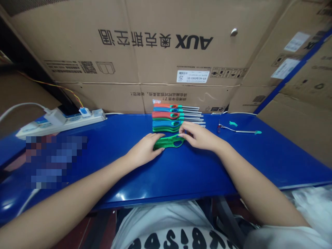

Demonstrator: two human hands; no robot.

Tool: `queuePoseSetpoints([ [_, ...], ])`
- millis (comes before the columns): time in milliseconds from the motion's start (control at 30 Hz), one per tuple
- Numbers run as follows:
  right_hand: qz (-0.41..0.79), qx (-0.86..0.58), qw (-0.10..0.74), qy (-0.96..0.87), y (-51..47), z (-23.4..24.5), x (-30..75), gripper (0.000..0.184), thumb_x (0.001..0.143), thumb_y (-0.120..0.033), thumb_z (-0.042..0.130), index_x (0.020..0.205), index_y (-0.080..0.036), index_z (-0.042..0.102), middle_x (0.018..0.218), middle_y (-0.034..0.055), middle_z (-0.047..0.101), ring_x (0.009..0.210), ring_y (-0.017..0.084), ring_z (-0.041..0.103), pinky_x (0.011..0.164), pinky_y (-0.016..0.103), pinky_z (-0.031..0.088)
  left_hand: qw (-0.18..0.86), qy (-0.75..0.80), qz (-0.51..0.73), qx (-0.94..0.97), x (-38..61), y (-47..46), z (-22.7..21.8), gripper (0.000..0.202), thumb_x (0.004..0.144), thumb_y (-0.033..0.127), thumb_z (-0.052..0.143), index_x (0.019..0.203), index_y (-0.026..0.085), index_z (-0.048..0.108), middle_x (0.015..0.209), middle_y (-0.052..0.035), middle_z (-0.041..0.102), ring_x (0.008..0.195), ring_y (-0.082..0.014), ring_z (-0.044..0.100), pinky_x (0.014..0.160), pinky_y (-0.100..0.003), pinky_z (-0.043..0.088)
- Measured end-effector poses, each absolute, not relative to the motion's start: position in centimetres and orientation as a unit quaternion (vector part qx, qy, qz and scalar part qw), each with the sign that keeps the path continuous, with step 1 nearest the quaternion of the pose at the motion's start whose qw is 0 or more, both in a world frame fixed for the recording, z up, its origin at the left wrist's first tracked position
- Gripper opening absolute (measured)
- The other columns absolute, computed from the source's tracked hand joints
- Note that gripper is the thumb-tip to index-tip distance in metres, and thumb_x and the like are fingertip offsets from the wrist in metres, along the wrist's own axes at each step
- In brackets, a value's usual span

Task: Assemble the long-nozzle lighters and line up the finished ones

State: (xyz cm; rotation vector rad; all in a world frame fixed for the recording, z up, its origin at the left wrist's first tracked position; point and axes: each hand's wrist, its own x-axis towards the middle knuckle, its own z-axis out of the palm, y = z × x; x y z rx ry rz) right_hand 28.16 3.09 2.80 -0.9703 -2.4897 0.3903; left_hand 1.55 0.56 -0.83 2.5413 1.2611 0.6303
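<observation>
A whitish shirt [166, 214] carries large, rounded black lettering [171, 239] across its front, forearms [249, 180] bare.

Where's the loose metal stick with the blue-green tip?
In the head view, the loose metal stick lies on the right side of the blue table, near a small blue-green piece, to the right of the right hand.

From the side, I see the row of stick lighters [167, 116] blocking the way ahead of the left hand [144, 148] and right hand [201, 136], a cardboard panel [150, 69] rising behind. Between the forearms, the blue tabletop [178, 174] leaves room; rightward lies a metal tube [245, 131], leftward a power strip [75, 120].
</observation>
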Motion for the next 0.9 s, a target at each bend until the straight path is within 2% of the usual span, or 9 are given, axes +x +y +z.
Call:
queuePoseSetpoints([
  [67,0.149,-0.365,0.206,-0.896,3.2,3.2,28.6,0.015,0.1,-0.028,0.051,0.09,-0.019,0.059,0.094,0.0075,0.066,0.086,0.019,0.058,0.079,0.03,0.043,0.117,0.439,0.208,0.866,1.6,0.4,-0.7,0.052,0.089,0.024,0.068,0.139,0.015,0.058,0.132,-0.0128,0.069,0.119,-0.0297,0.064,0.104,-0.045,0.052],
  [167,0.185,-0.382,0.143,-0.894,3.3,3.5,29.2,0.017,0.098,-0.027,0.053,0.087,-0.018,0.064,0.087,0.006,0.069,0.079,0.017,0.058,0.072,0.028,0.041,0.117,0.454,0.204,0.859,1.6,0.3,-0.5,0.052,0.087,0.019,0.068,0.138,0.016,0.059,0.123,-0.0104,0.073,0.115,-0.0291,0.064,0.099,-0.044,0.054],
  [333,0.263,-0.38,0.044,-0.886,3.3,2.9,29.3,0.022,0.094,-0.034,0.059,0.079,-0.018,0.065,0.073,0.0012,0.065,0.062,0.012,0.051,0.058,0.025,0.035,0.128,0.456,0.231,0.85,1.5,0.6,-0.7,0.043,0.09,0.032,0.07,0.13,0.018,0.065,0.111,-0.0089,0.076,0.109,-0.0278,0.066,0.096,-0.044,0.056],
  [533,0.249,-0.379,0.018,-0.891,3.1,2.2,28.2,0.042,0.09,-0.05,0.066,0.065,-0.02,0.051,0.061,-0.0038,0.054,0.054,0.01,0.044,0.054,0.025,0.03,0.111,0.422,0.237,0.868,1.3,0.8,-0.8,0.029,0.093,0.034,0.068,0.117,0.018,0.071,0.115,-0.0091,0.075,0.106,-0.0264,0.065,0.096,-0.043,0.055],
  [600,0.242,-0.389,0.024,-0.889,3.1,2.9,28.6,0.046,0.09,-0.058,0.064,0.066,-0.02,0.054,0.062,-0.003,0.056,0.056,0.011,0.045,0.055,0.025,0.031,0.075,0.41,0.23,0.879,1.3,0.5,-0.4,0.027,0.097,0.035,0.063,0.117,0.019,0.072,0.115,-0.0094,0.074,0.108,-0.0269,0.063,0.097,-0.044,0.053],
  [667,0.22,-0.424,0.065,-0.876,3.4,4.1,30.0,0.047,0.09,-0.063,0.061,0.072,-0.02,0.062,0.068,-0.0001,0.064,0.063,0.013,0.052,0.059,0.026,0.036,0.049,0.394,0.224,0.89,1.5,0.0,0.1,0.028,0.101,0.038,0.056,0.116,0.02,0.073,0.116,-0.0097,0.072,0.11,-0.0268,0.062,0.098,-0.044,0.052],
  [767,0.109,-0.545,0.158,-0.816,4.2,5.8,34.3,0.04,0.094,-0.057,0.057,0.083,-0.02,0.068,0.083,0.0059,0.072,0.075,0.018,0.061,0.068,0.029,0.04,0.046,0.358,0.206,0.91,1.9,-1.1,0.8,0.033,0.101,0.047,0.055,0.108,0.022,0.076,0.118,-0.0093,0.071,0.113,-0.0264,0.061,0.098,-0.042,0.052],
  [833,0.026,-0.668,0.159,-0.726,5.1,6.2,38.0,0.033,0.094,-0.052,0.058,0.085,-0.021,0.067,0.084,0.0078,0.073,0.077,0.021,0.063,0.068,0.031,0.041,0.047,0.343,0.185,0.92,2.3,-1.8,1.0,0.039,0.097,0.056,0.06,0.105,0.022,0.076,0.121,-0.0093,0.071,0.113,-0.0269,0.062,0.097,-0.041,0.053],
  [900,0.024,-0.749,0.118,-0.651,6.0,5.9,41.6,0.019,0.088,-0.039,0.066,0.084,-0.021,0.066,0.091,0.0089,0.073,0.084,0.023,0.064,0.07,0.031,0.044,0.035,0.333,0.16,0.929,2.5,-2.2,1.0,0.043,0.094,0.06,0.063,0.105,0.021,0.075,0.122,-0.0096,0.071,0.113,-0.0282,0.062,0.096,-0.042,0.054],
])
